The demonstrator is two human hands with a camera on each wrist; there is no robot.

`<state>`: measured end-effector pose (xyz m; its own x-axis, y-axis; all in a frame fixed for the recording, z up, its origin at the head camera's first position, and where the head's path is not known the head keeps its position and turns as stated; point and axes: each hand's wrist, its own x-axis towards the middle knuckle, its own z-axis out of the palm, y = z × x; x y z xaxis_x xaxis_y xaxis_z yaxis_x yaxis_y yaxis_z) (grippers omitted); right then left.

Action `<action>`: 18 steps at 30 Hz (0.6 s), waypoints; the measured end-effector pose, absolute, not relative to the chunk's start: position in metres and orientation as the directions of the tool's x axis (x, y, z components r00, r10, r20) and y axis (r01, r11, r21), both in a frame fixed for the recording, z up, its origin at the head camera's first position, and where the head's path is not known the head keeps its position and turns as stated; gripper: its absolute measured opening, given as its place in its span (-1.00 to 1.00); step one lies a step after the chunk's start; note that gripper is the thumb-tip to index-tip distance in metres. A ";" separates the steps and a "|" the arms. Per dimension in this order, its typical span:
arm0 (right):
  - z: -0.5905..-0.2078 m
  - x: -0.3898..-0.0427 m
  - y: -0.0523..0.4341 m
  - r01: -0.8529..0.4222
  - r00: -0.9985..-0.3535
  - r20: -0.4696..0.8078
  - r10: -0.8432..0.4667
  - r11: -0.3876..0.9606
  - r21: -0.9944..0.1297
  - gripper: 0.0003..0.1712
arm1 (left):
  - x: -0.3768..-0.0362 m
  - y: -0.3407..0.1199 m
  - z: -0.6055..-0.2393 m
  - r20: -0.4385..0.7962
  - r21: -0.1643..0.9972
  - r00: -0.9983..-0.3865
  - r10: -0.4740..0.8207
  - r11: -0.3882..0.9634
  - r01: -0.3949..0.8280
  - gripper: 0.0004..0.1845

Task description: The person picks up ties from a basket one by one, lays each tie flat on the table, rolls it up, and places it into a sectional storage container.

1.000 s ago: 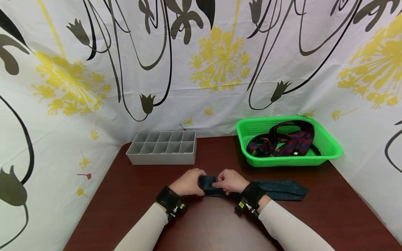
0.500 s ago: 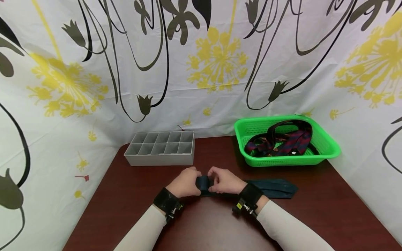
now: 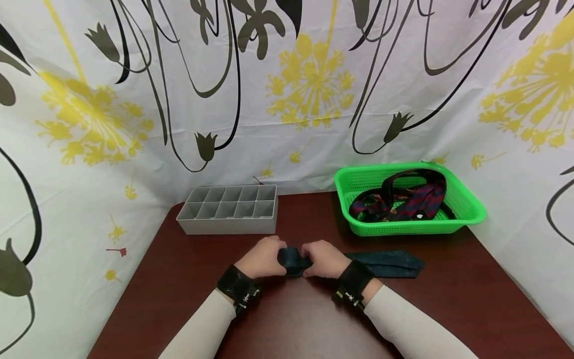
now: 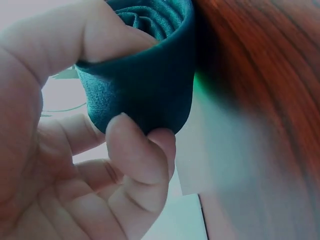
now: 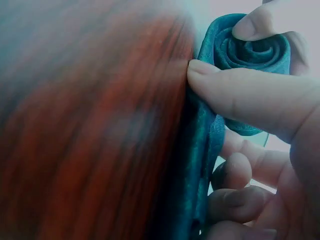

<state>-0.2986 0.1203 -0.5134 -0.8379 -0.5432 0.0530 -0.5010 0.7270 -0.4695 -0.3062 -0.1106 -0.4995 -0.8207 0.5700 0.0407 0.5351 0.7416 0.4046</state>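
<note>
A dark teal necktie (image 3: 385, 263) is partly rolled up, its flat wide end lying on the table to the right. My left hand (image 3: 264, 258) grips the roll (image 4: 145, 82), the thumb pressed into the coils and the fingers around the outside. Close beside it, my right hand (image 3: 327, 259) pinches the necktie where the flat part meets the roll. In the right wrist view, the right thumb lies across the edge of the necktie (image 5: 197, 160), and the spiral of the roll (image 5: 252, 52) shows beyond it. The right fingers are curled under the fabric.
A grey compartment box (image 3: 228, 227) stands at the back left of the dark wood table (image 3: 179, 309). At the back right a green basket (image 3: 403, 229) holds several other neckties (image 3: 426, 199). A patterned cloth (image 3: 246, 114) hangs behind and beside the table.
The necktie's wide end has shifted a little left. The right hand has moved from the roll's top, via a looser pose beside it, to a pinch on the necktie against the roll.
</note>
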 end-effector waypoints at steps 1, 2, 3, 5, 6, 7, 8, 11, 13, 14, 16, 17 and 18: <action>-0.513 -0.299 0.120 -0.503 -0.837 0.055 -0.544 0.725 -0.471 -0.62 | -0.306 -0.111 -0.499 0.044 0.401 -0.820 0.571 0.741 0.538 -0.63; -0.513 -0.299 0.120 -0.505 -0.836 0.058 -0.546 0.723 -0.471 -0.61 | -0.307 -0.111 -0.498 0.042 0.397 -0.821 0.570 0.744 0.537 -0.62; -0.513 -0.300 0.120 -0.507 -0.835 0.059 -0.548 0.721 -0.472 -0.60 | -0.307 -0.111 -0.498 0.039 0.392 -0.822 0.569 0.748 0.536 -0.62; -0.514 -0.301 0.121 -0.502 -0.832 0.066 -0.551 0.696 -0.513 -0.59 | -0.307 -0.110 -0.498 0.034 0.381 -0.821 0.570 0.752 0.538 -0.64; -0.514 -0.302 0.122 -0.491 -0.833 0.067 -0.549 0.678 -0.547 -0.60 | -0.307 -0.109 -0.498 0.031 0.376 -0.821 0.570 0.754 0.538 -0.65; -0.515 -0.303 0.123 -0.471 -0.836 0.064 -0.545 0.655 -0.591 -0.61 | -0.307 -0.109 -0.498 0.028 0.372 -0.821 0.571 0.756 0.539 -0.65; -0.516 -0.303 0.124 -0.441 -0.841 0.052 -0.539 0.626 -0.644 -0.64 | -0.306 -0.108 -0.498 0.027 0.369 -0.820 0.572 0.757 0.540 -0.66; -0.518 -0.305 0.126 -0.309 -0.868 -0.006 -0.496 0.550 -0.776 -0.75 | -0.306 -0.106 -0.500 0.033 0.377 -0.812 0.583 0.745 0.550 -0.66; -0.519 -0.305 0.126 -0.228 -0.888 -0.052 -0.456 0.537 -0.812 -0.74 | -0.306 -0.106 -0.501 0.039 0.402 -0.809 0.586 0.732 0.550 -0.61; -0.519 -0.305 0.127 -0.198 -0.897 -0.071 -0.436 0.540 -0.818 -0.73 | -0.306 -0.105 -0.501 0.044 0.415 -0.808 0.588 0.724 0.550 -0.57; -0.519 -0.306 0.127 -0.176 -0.913 -0.080 -0.401 0.562 -0.808 -0.71 | -0.307 -0.106 -0.503 0.051 0.445 -0.807 0.589 0.710 0.546 -0.48; -0.519 -0.306 0.127 -0.174 -0.918 -0.078 -0.389 0.572 -0.802 -0.71 | -0.308 -0.107 -0.504 0.051 0.456 -0.807 0.588 0.705 0.543 -0.43; -0.519 -0.306 0.128 -0.177 -0.922 -0.073 -0.380 0.581 -0.794 -0.72 | -0.309 -0.108 -0.505 0.049 0.466 -0.809 0.585 0.703 0.537 -0.39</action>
<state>-0.3065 0.1276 -0.5188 -0.9220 -0.3803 -0.0731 -0.1766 0.5810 -0.7945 -0.3094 -0.1076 -0.5053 -0.8093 0.5853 0.0493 0.5370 0.7031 0.4662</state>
